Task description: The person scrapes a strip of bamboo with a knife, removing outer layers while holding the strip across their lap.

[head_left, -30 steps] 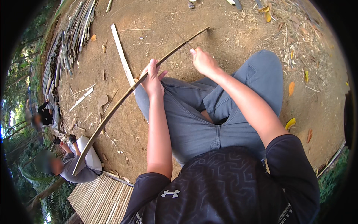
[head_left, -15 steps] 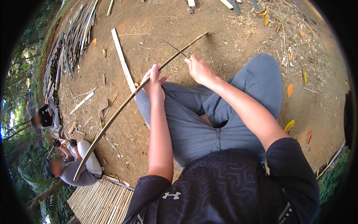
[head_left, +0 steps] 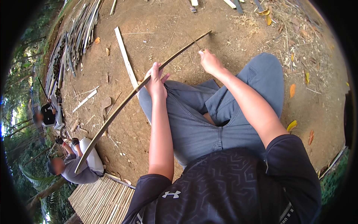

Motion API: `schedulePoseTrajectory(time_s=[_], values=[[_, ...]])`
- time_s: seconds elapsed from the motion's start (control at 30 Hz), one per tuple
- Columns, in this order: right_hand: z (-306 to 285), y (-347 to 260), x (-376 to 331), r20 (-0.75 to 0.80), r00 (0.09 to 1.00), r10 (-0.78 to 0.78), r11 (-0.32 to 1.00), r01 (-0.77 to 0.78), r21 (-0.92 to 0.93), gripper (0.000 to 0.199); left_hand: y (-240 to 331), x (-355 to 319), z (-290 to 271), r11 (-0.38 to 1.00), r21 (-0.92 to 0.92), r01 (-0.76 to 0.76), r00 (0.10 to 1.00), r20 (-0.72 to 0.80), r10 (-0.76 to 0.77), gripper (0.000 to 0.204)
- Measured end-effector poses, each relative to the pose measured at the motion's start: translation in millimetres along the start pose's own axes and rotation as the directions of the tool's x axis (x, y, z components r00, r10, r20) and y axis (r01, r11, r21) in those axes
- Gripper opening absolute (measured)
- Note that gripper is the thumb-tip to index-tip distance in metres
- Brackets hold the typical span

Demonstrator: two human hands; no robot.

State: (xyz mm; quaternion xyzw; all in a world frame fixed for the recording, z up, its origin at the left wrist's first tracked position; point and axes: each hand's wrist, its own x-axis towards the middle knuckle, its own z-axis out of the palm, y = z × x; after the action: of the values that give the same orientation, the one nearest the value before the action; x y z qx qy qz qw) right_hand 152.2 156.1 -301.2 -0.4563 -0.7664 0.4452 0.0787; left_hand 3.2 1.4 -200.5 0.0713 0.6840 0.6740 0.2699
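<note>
A long, thin bamboo strip [head_left: 119, 109] slants across the view, from the lower left up to the bare ground ahead of my legs. My left hand [head_left: 156, 84] is closed around it above my left knee, with the thumb along its top. My right hand [head_left: 212, 62] grips the handle of a knife [head_left: 198, 46]. The thin blade, smeared by motion, reaches up and left to the strip near its far end; whether it touches cannot be made out. My crossed legs in grey trousers [head_left: 194, 108] lie beneath both hands.
A pile of thin poles [head_left: 80, 33] lies at the far left. Beside my left knee is a pale flat strip [head_left: 125, 52]. A slatted bamboo platform [head_left: 100, 198] stands lower left, near a seated person [head_left: 80, 168]. Another person [head_left: 48, 115] sits farther off.
My right hand has moved the knife right and slightly upward, along the strip toward its far end. The left hand still holds the strip in nearly the same place.
</note>
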Motion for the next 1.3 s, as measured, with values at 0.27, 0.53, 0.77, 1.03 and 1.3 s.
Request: schedulePoseTrajectory(time_s=[0.27, 0.53, 0.77, 1.03, 1.3], values=[[9, -30, -22, 0.078, 0.987, -0.138, 0.987, 0.144, -0.077, 0.043, 5, -1, -4, 0.996, -0.083, 0.029, 0.999, -0.014, -0.030, 0.045], [-11, -55, -36, 0.109, 0.986, -0.130, 0.974, 0.147, -0.174, 0.042, 2, -2, -8, 1.000, 0.021, 0.017, 0.999, -0.040, -0.016, 0.044], [-5, -25, -13, 0.053, 0.999, -0.008, 0.998, 0.011, -0.061, 0.046, 0, 3, -6, 0.999, -0.034, 0.028, 0.999, -0.041, -0.029, 0.043], [-6, 9, 13, -0.073, 0.995, 0.069, 0.994, -0.074, -0.076, 0.047, 0, 5, 1, 0.999, -0.049, 0.015, 1.000, 0.021, -0.014, 0.046], [-5, -7, 2, -0.059, 0.998, -0.001, 1.000, 0.000, -0.010, 0.047, -5, 3, -5, 0.997, -0.049, -0.051, 0.996, 0.067, 0.054, 0.038]])
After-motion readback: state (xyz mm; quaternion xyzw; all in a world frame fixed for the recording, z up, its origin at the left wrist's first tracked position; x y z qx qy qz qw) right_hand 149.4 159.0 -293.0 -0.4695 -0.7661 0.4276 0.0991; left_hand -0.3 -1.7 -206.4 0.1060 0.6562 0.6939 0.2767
